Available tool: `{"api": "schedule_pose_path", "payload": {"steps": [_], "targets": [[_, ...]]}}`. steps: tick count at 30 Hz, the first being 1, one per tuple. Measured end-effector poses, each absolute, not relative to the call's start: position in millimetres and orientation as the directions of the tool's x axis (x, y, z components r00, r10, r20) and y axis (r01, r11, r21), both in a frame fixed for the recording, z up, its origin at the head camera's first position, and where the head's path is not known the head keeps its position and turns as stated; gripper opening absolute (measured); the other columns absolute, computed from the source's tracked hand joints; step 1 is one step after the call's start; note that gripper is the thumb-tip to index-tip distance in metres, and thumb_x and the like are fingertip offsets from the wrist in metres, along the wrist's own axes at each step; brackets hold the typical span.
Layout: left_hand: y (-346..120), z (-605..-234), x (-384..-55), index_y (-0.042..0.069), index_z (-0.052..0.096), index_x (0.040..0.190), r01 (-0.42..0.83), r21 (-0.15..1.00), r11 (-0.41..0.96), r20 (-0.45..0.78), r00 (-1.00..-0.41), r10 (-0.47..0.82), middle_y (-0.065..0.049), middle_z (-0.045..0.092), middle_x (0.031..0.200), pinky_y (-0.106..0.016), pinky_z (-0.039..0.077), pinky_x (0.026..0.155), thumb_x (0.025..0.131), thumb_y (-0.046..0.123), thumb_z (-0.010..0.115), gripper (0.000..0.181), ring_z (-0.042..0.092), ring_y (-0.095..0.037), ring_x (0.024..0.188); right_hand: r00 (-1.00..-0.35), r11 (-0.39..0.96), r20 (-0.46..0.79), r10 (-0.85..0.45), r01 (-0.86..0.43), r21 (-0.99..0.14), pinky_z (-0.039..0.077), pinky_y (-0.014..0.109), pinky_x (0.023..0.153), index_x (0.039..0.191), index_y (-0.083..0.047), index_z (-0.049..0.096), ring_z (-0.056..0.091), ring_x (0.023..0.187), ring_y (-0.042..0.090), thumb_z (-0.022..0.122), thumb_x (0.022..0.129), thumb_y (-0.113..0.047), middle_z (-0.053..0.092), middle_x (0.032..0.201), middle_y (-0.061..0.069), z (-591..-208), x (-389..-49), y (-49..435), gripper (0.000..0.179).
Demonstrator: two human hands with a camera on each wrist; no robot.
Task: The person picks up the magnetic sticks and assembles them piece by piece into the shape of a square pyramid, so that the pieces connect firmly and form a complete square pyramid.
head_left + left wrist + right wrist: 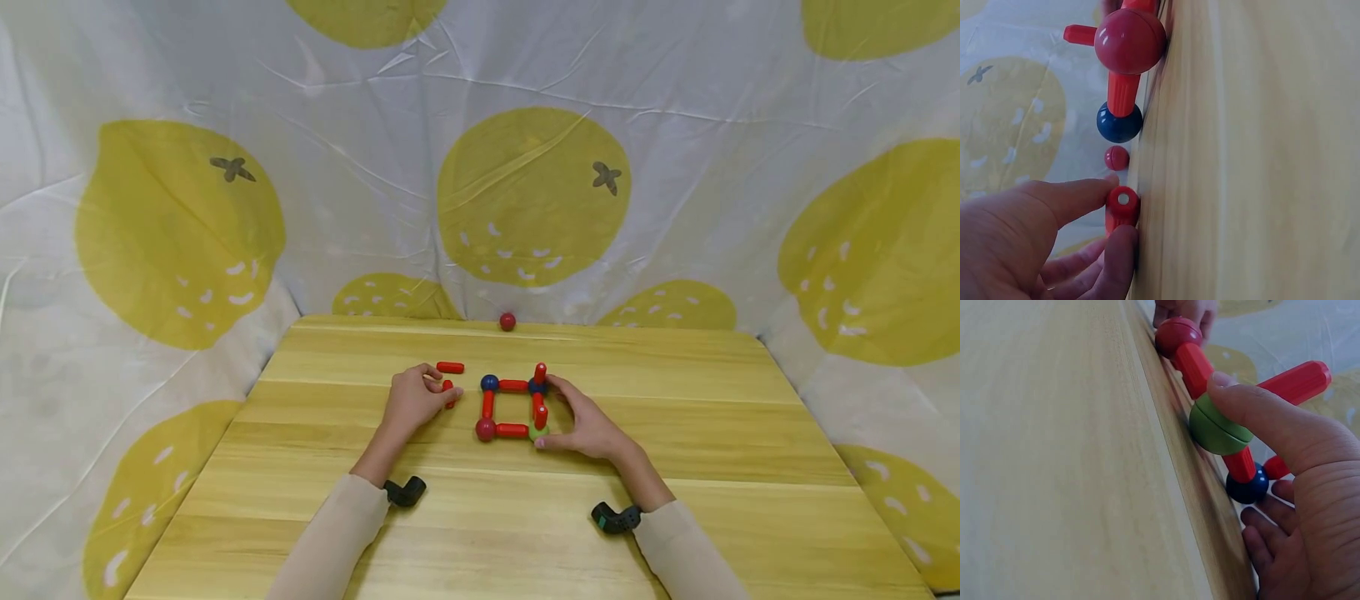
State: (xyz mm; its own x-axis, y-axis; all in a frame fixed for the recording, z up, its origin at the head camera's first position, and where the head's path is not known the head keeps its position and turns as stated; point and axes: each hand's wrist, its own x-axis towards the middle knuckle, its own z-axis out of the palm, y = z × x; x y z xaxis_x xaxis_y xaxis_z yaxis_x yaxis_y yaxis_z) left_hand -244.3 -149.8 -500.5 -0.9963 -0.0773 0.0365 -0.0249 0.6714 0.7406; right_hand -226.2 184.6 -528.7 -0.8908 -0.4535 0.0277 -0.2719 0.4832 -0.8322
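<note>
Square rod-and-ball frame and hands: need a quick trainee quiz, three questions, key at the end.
1. Count: how many balls form the corners of the square frame?
2. True or false: the loose red ball sits near the far edge of the table.
3. Fill in the blank: of the two hands, the left hand is the one pinching a separate red ____.

Key
1. Four: two blue balls, one red corner ball and one green ball.
2. True.
3. Rod.
</note>
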Motion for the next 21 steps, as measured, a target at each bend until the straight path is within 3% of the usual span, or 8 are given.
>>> {"api": "schedule_pose_path", "payload": {"steps": [5,9,16,21], "targets": [[-151,-500,-242,0.006,0.074,0.110,-0.008,0.735,0.678,0.044,-0.997,-0.059,-0.003,0.076,0.084,-0.034,0.058,0.073,0.083,0.031,0.087,0.039,0.070,-0.017,0.078,-0.892,0.485,0.024,-0.452,-0.267,-0.833,0.026,0.057,0.125,0.163,-0.018,0.027,0.036,0.151,0.038,0.093,0.074,-0.043,0.035,0.165,0.010,-528,-225,184,0.114],[-152,-500,-239,0.008,0.076,0.114,0.031,0.771,0.636,0.046,-0.999,-0.008,-0.004,0.078,0.096,-0.033,0.059,0.073,0.088,0.028,0.083,0.034,0.073,-0.019,0.086,-0.893,0.491,0.026,-0.449,-0.271,-0.828,0.026,0.056,0.125,0.163,-0.019,0.027,0.035,0.151,0.037,0.093,0.074,-0.044,0.033,0.166,0.009,-529,-225,185,0.114],[-152,-495,-229,0.017,0.075,0.120,0.137,0.873,0.469,0.046,-0.979,0.200,0.001,0.076,0.116,-0.034,0.061,0.090,0.095,0.023,0.076,0.026,0.073,-0.019,0.106,-0.891,0.482,0.035,-0.452,-0.277,-0.831,0.027,0.056,0.125,0.163,-0.018,0.027,0.037,0.150,0.037,0.092,0.074,-0.043,0.037,0.164,0.011,-529,-225,185,0.113],[-148,-492,-222,0.016,0.072,0.126,0.214,0.917,0.336,0.081,-0.926,0.369,-0.003,0.073,0.123,-0.033,0.058,0.098,0.098,0.015,0.072,0.028,0.069,-0.021,0.115,-0.891,0.484,0.035,-0.452,-0.278,-0.829,0.027,0.056,0.125,0.163,-0.017,0.027,0.037,0.150,0.037,0.093,0.074,-0.043,0.039,0.163,0.011,-531,-226,185,0.114]]}}
